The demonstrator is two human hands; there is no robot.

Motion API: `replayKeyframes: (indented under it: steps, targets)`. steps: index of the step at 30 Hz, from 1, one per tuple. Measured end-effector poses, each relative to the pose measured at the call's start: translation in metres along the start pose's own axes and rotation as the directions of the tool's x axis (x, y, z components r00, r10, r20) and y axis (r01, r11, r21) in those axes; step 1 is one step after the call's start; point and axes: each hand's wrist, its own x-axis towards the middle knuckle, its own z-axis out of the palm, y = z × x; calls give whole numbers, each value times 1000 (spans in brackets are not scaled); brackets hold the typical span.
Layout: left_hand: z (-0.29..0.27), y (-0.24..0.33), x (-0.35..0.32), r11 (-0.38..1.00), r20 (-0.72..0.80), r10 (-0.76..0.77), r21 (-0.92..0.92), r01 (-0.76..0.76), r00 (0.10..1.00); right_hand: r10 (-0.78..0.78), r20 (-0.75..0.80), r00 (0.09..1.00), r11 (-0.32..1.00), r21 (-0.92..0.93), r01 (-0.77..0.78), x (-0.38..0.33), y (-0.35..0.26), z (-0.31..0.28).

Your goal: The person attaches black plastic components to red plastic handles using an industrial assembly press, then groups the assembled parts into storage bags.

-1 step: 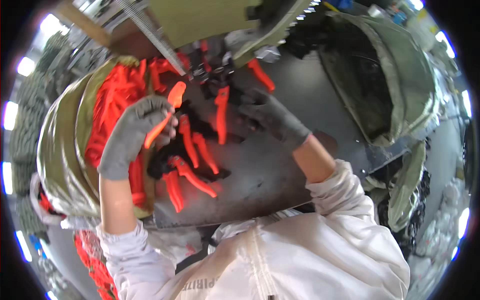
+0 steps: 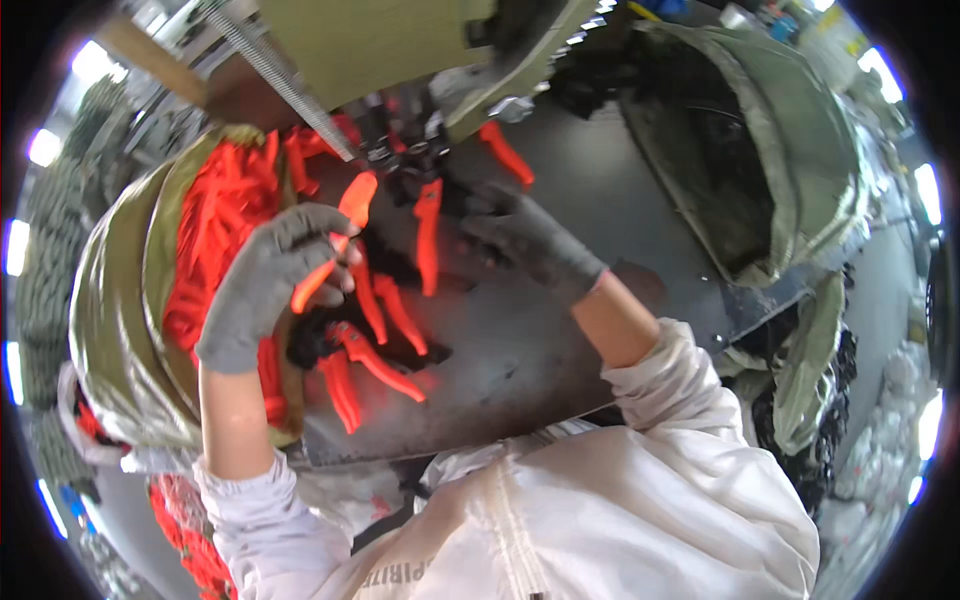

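Pinched in my gloved left hand (image 2: 262, 285) is an orange-red plastic handle sleeve (image 2: 358, 200), tilted, with its ends past my fingers. My gloved right hand (image 2: 535, 240) reaches in near the dark metal heads under the machine. Its fingers are curled and blurred against dark parts, so what they hold cannot be made out. Just left of it hangs or lies a red handle (image 2: 428, 240). Several red-handled pruning shears (image 2: 375, 362) with dark heads lie on the metal table (image 2: 480, 400) between my arms. Another red handle (image 2: 506, 155) is beyond my right hand.
An olive sack (image 2: 125, 310) full of red handles (image 2: 225, 210) stands at the left. A green machine (image 2: 380, 45) with a coiled spring (image 2: 280, 80) overhangs the far side. At the right an open green sack (image 2: 790, 150) lies with a dark inside.
The whole view has shifted slightly, moving the table things a little left and down. Both hands keep nearly the same pose, and the left still grips the handle sleeve.
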Motion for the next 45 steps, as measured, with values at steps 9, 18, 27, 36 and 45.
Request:
replayKeyframes:
  steps: [9,18,27,36,45]
  targets:
    - [78,-65,92,974,223,182,89,-206,958,-414,221,883,665,-589,459,27,-1,-40]
    - [74,-57,89,992,-108,-66,99,77,992,-741,120,661,-491,-768,-411,123,-33,-352]
    - [84,-41,93,995,-144,94,-31,-100,985,-608,-148,780,596,-734,325,16,-38,-82]
    - [78,-31,88,993,-78,109,62,-105,991,-160,-94,983,971,-192,139,-7,-43,5]
    - [-11,-52,153,444,-231,611,892,-87,758,-47,-33,998,996,-84,45,9,-21,-4]
